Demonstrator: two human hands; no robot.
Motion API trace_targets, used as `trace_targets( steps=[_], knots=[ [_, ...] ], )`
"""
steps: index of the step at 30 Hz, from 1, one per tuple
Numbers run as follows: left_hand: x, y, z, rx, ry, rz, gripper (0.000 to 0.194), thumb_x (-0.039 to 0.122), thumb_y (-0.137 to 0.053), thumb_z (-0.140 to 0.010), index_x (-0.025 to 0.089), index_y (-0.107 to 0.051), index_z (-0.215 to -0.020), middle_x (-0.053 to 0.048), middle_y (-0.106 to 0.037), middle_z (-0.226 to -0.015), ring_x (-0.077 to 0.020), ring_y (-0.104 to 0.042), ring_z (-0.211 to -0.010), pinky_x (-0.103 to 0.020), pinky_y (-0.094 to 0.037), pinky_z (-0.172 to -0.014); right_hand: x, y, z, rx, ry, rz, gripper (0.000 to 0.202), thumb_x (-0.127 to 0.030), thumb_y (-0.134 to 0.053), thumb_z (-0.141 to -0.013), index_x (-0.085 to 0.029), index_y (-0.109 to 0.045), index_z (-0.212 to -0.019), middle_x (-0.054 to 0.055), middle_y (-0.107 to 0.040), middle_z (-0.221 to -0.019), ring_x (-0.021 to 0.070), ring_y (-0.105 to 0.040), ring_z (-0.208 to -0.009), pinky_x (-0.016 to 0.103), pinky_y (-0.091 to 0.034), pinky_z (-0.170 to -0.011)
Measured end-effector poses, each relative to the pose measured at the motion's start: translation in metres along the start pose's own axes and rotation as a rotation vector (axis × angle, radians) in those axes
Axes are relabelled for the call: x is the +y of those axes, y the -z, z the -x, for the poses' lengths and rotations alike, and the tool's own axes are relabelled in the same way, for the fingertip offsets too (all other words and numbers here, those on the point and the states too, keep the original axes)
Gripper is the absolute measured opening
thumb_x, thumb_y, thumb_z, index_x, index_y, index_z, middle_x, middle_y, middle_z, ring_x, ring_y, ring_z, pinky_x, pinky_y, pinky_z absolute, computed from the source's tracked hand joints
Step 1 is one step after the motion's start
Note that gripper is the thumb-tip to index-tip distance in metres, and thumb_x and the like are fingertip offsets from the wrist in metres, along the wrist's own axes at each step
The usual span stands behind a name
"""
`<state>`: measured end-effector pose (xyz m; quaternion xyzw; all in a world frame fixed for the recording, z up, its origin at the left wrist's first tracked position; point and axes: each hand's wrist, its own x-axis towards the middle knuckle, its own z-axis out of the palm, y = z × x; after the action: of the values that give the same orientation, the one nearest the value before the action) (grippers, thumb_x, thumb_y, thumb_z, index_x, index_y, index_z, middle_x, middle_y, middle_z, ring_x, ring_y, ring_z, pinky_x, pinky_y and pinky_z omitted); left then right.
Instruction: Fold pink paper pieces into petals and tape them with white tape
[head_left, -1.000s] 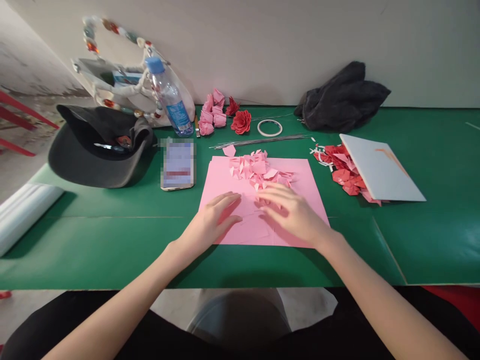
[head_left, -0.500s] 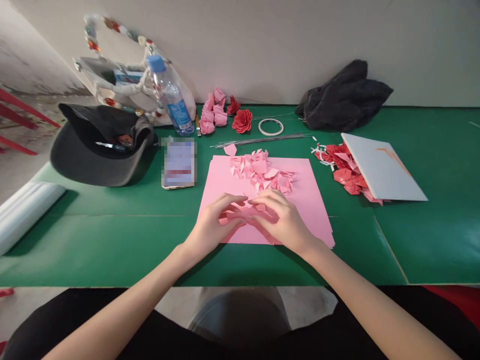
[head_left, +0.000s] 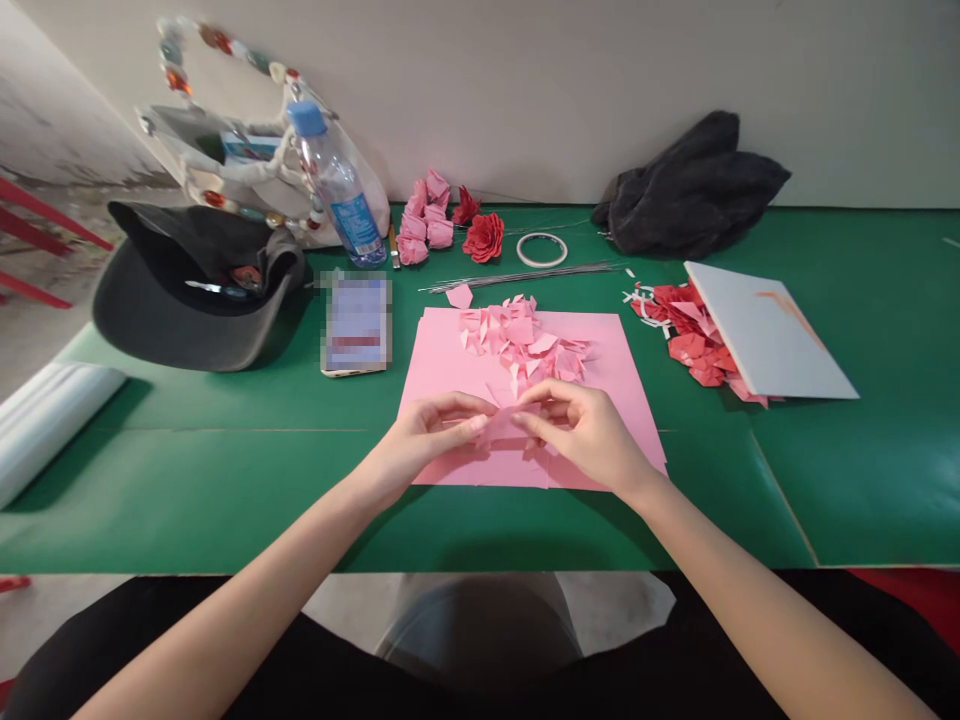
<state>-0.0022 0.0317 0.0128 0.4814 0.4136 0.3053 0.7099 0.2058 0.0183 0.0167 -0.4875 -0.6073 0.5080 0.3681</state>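
Note:
Between my two hands is a small pink paper piece (head_left: 504,425), held just above the stacked pink sheets (head_left: 600,430). My left hand (head_left: 431,432) pinches its left side between thumb and fingers. On the right side, my right hand (head_left: 581,425) grips it with thumb and bent fingers. Just beyond my fingertips, a loose heap of folded pink paper petals (head_left: 525,342) covers the upper middle of the sheets. A single pink petal (head_left: 460,296) lies at the sheets' top left edge.
Behind the sheets are thin wires (head_left: 525,279), a tape roll (head_left: 541,250), pink paper flowers (head_left: 426,225) and a red flower (head_left: 484,238). Phone (head_left: 357,325), cap (head_left: 187,320) and bottle (head_left: 346,200) stand left. Right are red petals (head_left: 694,350), a white board (head_left: 776,340) and black cloth (head_left: 690,190).
My fingertips have parted slightly, and the pink piece between them now shows more plainly. The view has shifted a little.

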Motion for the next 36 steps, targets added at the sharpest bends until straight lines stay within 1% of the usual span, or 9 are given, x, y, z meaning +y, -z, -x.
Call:
trace_targets(
  steps=[4,9,14,16,19,21,25,31,36],
  knots=[
    [0.003,-0.001,0.001,0.016,0.013,-0.131,0.024,0.032,-0.074,-0.076,0.017,-0.069,-0.093,-0.004,-0.068,-0.085,-0.0158,-0.065,-0.080,-0.030,-0.052,-0.081,-0.004,-0.001,0.002,-0.035,-0.046,0.009,0.010,-0.032,-0.062,-0.084,-0.022,-0.061,-0.086,-0.003,-0.062,-0.060,0.0144,-0.064,-0.049,0.029,-0.057,-0.050],
    [0.004,-0.002,0.002,0.000,0.017,-0.142,0.024,0.037,-0.070,-0.078,0.016,-0.068,-0.089,-0.004,-0.067,-0.082,-0.0158,-0.064,-0.075,-0.030,-0.053,-0.075,-0.008,-0.002,0.005,-0.052,-0.084,0.018,0.011,-0.032,-0.062,-0.083,-0.022,-0.061,-0.087,-0.004,-0.059,-0.055,0.0145,-0.063,-0.046,0.028,-0.057,-0.047],
    [0.000,-0.004,0.000,-0.002,0.026,-0.165,0.026,0.032,-0.078,-0.069,0.014,-0.067,-0.085,-0.004,-0.069,-0.083,-0.0162,-0.066,-0.076,-0.028,-0.053,-0.074,-0.009,-0.002,0.006,-0.083,-0.099,0.032,0.011,-0.032,-0.060,-0.085,-0.021,-0.061,-0.087,-0.005,-0.058,-0.053,0.0134,-0.062,-0.045,0.026,-0.056,-0.047],
    [-0.004,-0.006,-0.002,0.011,0.026,-0.161,0.027,0.031,-0.079,-0.067,0.014,-0.066,-0.082,-0.003,-0.069,-0.079,-0.0162,-0.066,-0.075,-0.027,-0.053,-0.073,-0.008,-0.002,0.006,-0.091,-0.087,0.042,0.012,-0.033,-0.060,-0.086,-0.021,-0.062,-0.087,-0.003,-0.061,-0.059,0.0123,-0.062,-0.047,0.025,-0.056,-0.049],
    [-0.008,-0.008,-0.002,0.037,0.020,-0.166,0.028,0.030,-0.079,-0.067,0.014,-0.063,-0.084,-0.002,-0.069,-0.073,-0.0165,-0.068,-0.073,-0.026,-0.053,-0.070,-0.005,-0.005,0.005,-0.098,-0.074,0.039,0.017,-0.037,-0.060,-0.085,-0.021,-0.064,-0.087,0.000,-0.066,-0.076,0.0117,-0.064,-0.052,0.025,-0.056,-0.051],
    [-0.009,-0.010,-0.002,0.043,0.010,-0.188,0.032,0.029,-0.079,-0.067,0.015,-0.060,-0.090,-0.002,-0.070,-0.074,-0.0170,-0.069,-0.073,-0.026,-0.053,-0.069,-0.002,-0.008,0.005,-0.119,-0.105,0.036,0.020,-0.041,-0.061,-0.085,-0.021,-0.064,-0.087,0.000,-0.066,-0.075,0.0124,-0.064,-0.051,0.025,-0.055,-0.049],
    [-0.007,-0.013,0.001,0.026,0.019,-0.219,0.035,0.031,-0.076,-0.072,0.016,-0.056,-0.097,-0.006,-0.072,-0.081,-0.0200,-0.070,-0.079,-0.030,-0.055,-0.073,0.004,-0.011,0.004,-0.129,-0.171,0.048,0.021,-0.042,-0.063,-0.082,-0.022,-0.063,-0.088,-0.003,-0.060,-0.054,0.0146,-0.063,-0.047,0.025,-0.053,-0.046],
    [-0.005,-0.012,0.003,0.031,-0.035,-0.348,0.031,0.033,-0.079,-0.068,0.014,-0.062,-0.087,-0.007,-0.071,-0.083,-0.0218,-0.070,-0.080,-0.035,-0.057,-0.077,0.005,-0.009,0.002,-0.110,-0.178,-0.061,0.019,-0.038,-0.068,-0.079,-0.021,-0.061,-0.083,-0.003,-0.061,-0.054,0.0145,-0.063,-0.046,0.025,-0.054,-0.046],
    [-0.002,-0.009,0.003,0.002,0.081,-0.213,0.030,0.031,-0.076,-0.071,0.012,-0.067,-0.092,-0.011,-0.074,-0.090,-0.0247,-0.071,-0.091,-0.036,-0.055,-0.086,0.005,-0.006,0.001,-0.147,-0.192,-0.121,0.021,-0.039,-0.067,-0.080,-0.020,-0.059,-0.086,-0.002,-0.062,-0.050,0.0159,-0.063,-0.044,0.025,-0.053,-0.046]
  ],
)
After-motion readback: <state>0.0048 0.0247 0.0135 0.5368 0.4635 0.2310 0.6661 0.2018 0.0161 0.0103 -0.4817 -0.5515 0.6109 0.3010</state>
